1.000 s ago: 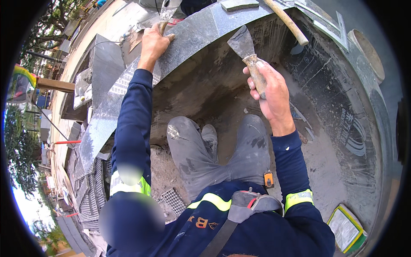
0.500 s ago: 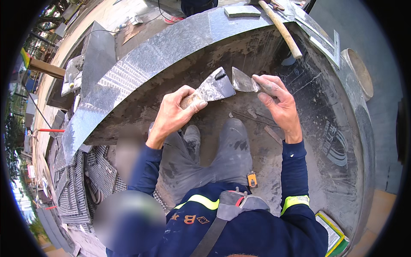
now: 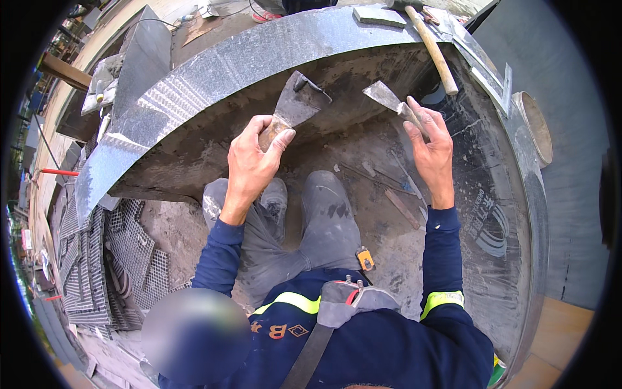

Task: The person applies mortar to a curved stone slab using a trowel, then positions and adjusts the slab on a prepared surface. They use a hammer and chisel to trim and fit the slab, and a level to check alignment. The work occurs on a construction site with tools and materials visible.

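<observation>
My left hand (image 3: pixel 247 162) is closed round the short, worn handle of a wide putty knife (image 3: pixel 297 100). Its blade points up and away from me, stained grey, with a dark lump of paste near the far edge. In my right hand (image 3: pixel 433 155) I grip a narrower putty knife (image 3: pixel 382 95) by its handle, the fingers pinched along it. That blade points to the upper left, smeared pale grey. A gap separates the two blades, and both tools are held in the air over the inner side of a curved stone wall.
A curved grey stone ledge (image 3: pixel 259 48) arches in front of me. On it lie a hammer (image 3: pixel 433 55) with a wooden handle and a stone piece (image 3: pixel 379 16). At right are a metal square (image 3: pixel 506 87) and a bucket (image 3: pixel 534 129). Mesh-backed sheets (image 3: pixel 91 272) are piled at left.
The two blades, close together before, are now apart. My left hand has shifted left with its knife tilted further upward. The right knife has turned, showing its blade more edge-on.
</observation>
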Demonstrator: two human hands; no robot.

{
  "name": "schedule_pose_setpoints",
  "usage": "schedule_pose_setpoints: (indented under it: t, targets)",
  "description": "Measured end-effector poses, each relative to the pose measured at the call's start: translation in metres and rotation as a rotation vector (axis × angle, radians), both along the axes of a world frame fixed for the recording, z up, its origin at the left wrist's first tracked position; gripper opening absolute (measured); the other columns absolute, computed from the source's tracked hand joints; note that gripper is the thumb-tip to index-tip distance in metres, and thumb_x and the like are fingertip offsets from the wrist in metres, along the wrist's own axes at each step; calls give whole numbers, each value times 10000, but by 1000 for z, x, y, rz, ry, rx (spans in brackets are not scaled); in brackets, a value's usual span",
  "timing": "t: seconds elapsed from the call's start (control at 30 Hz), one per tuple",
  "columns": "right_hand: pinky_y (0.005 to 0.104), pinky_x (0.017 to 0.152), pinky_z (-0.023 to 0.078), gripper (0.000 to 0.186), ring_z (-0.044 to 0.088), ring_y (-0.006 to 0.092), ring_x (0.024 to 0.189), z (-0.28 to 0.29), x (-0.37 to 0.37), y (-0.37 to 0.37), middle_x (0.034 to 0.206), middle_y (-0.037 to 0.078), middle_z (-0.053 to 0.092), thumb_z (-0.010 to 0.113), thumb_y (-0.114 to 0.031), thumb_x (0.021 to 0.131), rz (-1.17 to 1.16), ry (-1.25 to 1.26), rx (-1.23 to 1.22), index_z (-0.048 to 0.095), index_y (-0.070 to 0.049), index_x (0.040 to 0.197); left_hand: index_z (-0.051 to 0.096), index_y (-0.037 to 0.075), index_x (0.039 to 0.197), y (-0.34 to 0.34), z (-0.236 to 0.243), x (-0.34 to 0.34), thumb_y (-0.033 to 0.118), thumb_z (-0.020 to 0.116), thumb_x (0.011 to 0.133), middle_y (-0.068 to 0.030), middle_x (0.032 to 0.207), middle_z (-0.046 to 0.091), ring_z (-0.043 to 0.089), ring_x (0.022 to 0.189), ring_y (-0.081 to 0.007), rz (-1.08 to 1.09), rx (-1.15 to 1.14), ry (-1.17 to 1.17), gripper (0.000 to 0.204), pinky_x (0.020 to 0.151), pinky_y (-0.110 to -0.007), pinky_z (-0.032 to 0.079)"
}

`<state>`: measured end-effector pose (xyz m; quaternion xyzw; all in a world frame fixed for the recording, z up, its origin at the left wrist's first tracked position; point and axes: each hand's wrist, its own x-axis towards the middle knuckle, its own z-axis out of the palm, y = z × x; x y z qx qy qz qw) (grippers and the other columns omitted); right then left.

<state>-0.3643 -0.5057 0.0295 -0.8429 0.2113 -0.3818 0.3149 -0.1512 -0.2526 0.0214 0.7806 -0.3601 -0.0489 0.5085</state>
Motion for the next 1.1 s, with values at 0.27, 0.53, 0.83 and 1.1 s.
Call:
schedule_pose_setpoints:
  t: [0.27, 0.53, 0.83, 1.1]
  targets:
    - [386, 833, 557, 391, 679, 259, 986, 17, -10, 35, 1157, 48, 727, 809, -47, 853, -13, 45, -420, 800, -172, 1223, 760, -13, 1188, -2, -4, -10, 232, 832, 933, -122, 960, 766, 709, 834, -137, -18, 83, -110, 361, 774, -290, 551]
    - [383, 842, 546, 393, 670, 256, 997, -2, -15, 29, 1155, 38, 726, 824, -49, 837, -9, 104, -440, 800, -174, 1209, 768, -25, 1187, -4, 1, -11, 209, 853, 910, -84, 910, 736, 666, 790, -120, -73, 44, -44, 373, 728, -277, 525]
    - [380, 846, 541, 400, 659, 267, 995, -9, -2, 34, 1141, 56, 721, 811, -14, 839, 32, 19, -317, 797, -152, 1214, 772, 3, 1199, 2, 5, -14, 196, 860, 880, -98, 847, 686, 655, 748, -141, -91, 139, -129, 383, 702, -282, 506]
    - [380, 840, 546, 391, 665, 269, 991, -11, 6, 36, 1131, 63, 716, 806, -25, 847, 31, 64, -364, 795, -155, 1216, 791, 76, 1170, 3, -2, -18, 243, 853, 867, -83, 850, 690, 694, 716, -223, -73, 187, -315, 351, 672, -342, 544]
